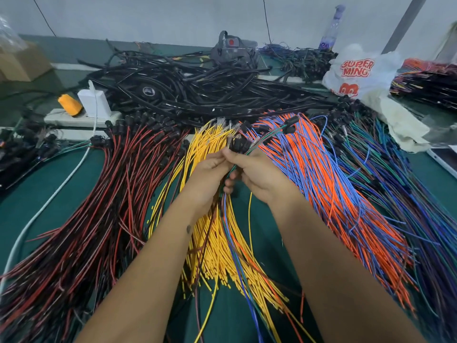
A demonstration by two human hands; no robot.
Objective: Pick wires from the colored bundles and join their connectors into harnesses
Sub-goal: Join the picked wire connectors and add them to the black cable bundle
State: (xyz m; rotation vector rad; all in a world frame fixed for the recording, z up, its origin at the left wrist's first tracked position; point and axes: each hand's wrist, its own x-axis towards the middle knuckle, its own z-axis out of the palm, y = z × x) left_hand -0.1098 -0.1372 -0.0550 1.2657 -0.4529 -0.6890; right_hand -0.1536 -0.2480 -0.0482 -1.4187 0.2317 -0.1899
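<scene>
While both hands meet above the yellow bundle point(217, 233) on the tabletop point(61, 194), the left hand point(210, 167) and right hand point(257, 172) each grip closed on black connectors point(238, 144) trailing mixed wires; mating seems underway, likely needing alignment and a firm push. A plastic bag point(358, 70) reads "SUPER MING".

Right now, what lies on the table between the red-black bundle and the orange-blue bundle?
Head view: the yellow wire bundle lies between the red-black bundle and the orange-blue bundle, plus both hands.
</scene>
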